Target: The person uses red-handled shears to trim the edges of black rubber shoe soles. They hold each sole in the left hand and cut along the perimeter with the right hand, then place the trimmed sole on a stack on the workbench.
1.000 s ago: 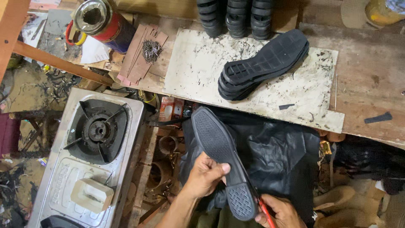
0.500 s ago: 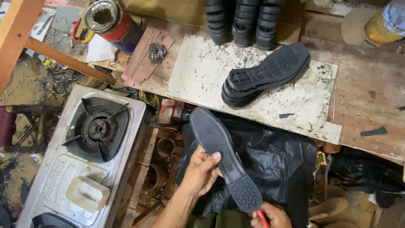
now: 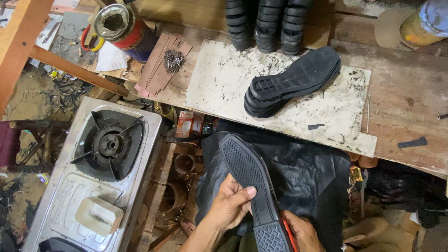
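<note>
My left hand [image 3: 230,208] grips a black rubber shoe sole [image 3: 251,185] at its waist, tread side up, toe pointing away from me. My right hand [image 3: 301,232] is at the sole's heel near the bottom edge, closed on a red-handled tool [image 3: 290,234] of which only a sliver shows. Both hands work over a black plastic sheet [image 3: 303,182] on my lap. A stack of black soles [image 3: 294,80] lies on a stained white board [image 3: 224,88] on the bench.
A single-burner gas stove [image 3: 100,163] sits at the left. A red tin can [image 3: 122,29] and a pile of small nails [image 3: 173,59] are at the back left. Columns of stacked black soles [image 3: 266,21] stand at the back. The wooden bench [image 3: 410,102] extends right.
The sole and both hands have shifted lower in view. The red tool, clearly visible earlier, is now mostly hidden behind the heel.
</note>
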